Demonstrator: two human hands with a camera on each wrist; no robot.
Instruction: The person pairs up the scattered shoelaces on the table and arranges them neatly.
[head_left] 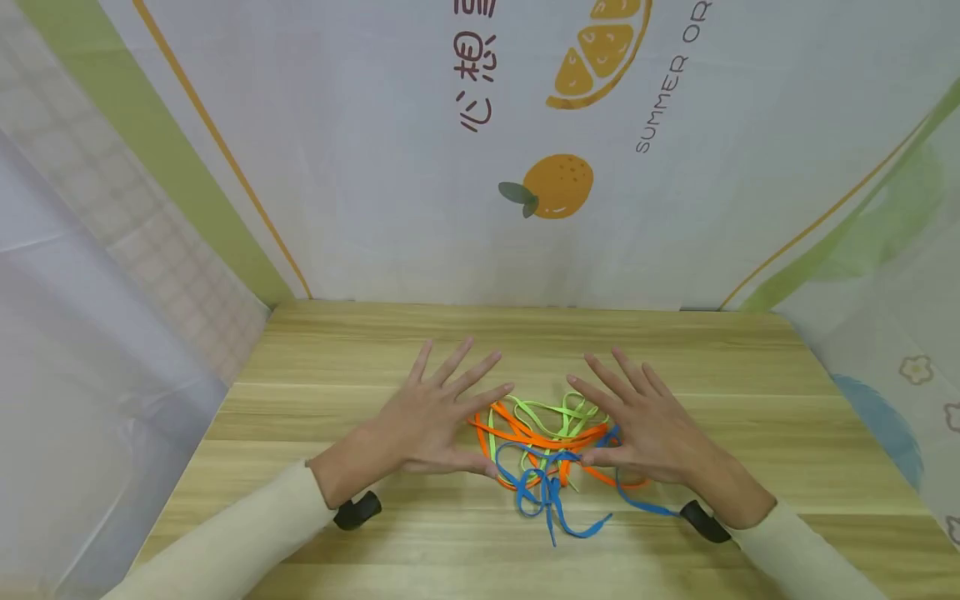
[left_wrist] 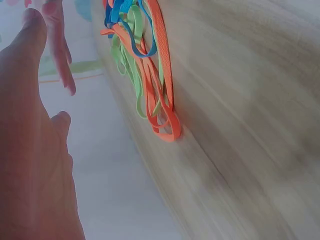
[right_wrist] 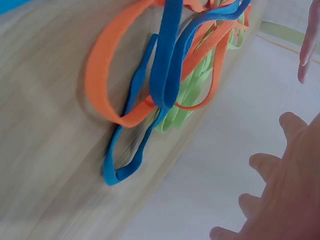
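Note:
A tangle of flat shoelaces lies on the wooden table: an orange lace (head_left: 522,434), a lime green lace (head_left: 556,410) and a blue lace (head_left: 530,503). My left hand (head_left: 437,417), fingers spread, hovers at the left side of the pile. On the other side my right hand (head_left: 647,425) is held above the table with its fingers spread too. Neither hand holds anything. In the left wrist view an orange loop (left_wrist: 172,131) sticks out toward the near end of the heap. A blue loop (right_wrist: 116,176) lies on the tabletop in the right wrist view.
The wood-grain table (head_left: 360,533) meets a white printed cloth (head_left: 405,225) along its back edge. More cloth hangs at the left (head_left: 112,292) and right (head_left: 885,333) sides. Black straps (head_left: 358,510) sit at both wrists.

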